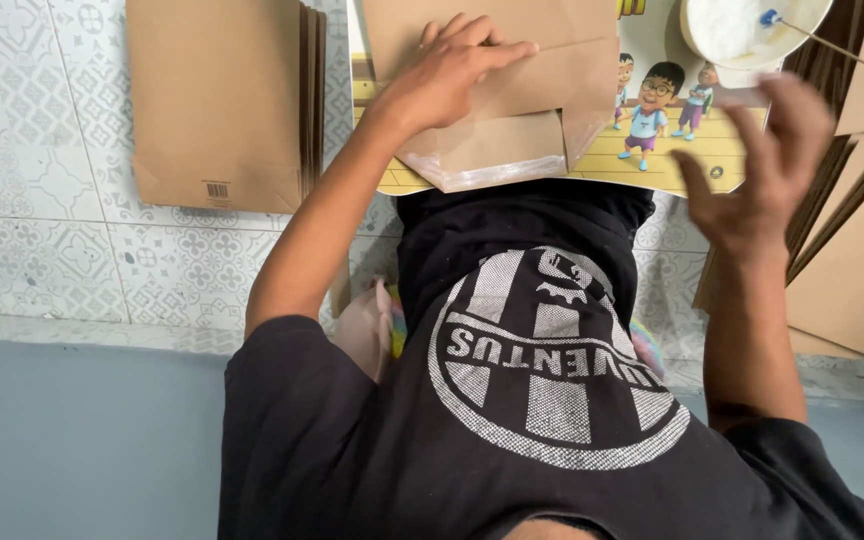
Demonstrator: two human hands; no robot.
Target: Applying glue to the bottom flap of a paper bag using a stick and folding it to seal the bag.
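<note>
Paper bag [512,90] lies at top centre on a cartoon board [672,150], pressed flat under the left hand [452,70]. Right hand [762,160] hovers open, empty, near the glue bowl [742,30]; a careless swing could tip it.

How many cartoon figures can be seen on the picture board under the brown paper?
3 show on the picture board: one beside the folded paper bag, a larger one with glasses, one further right. Others may be hidden beneath the bag.
</note>
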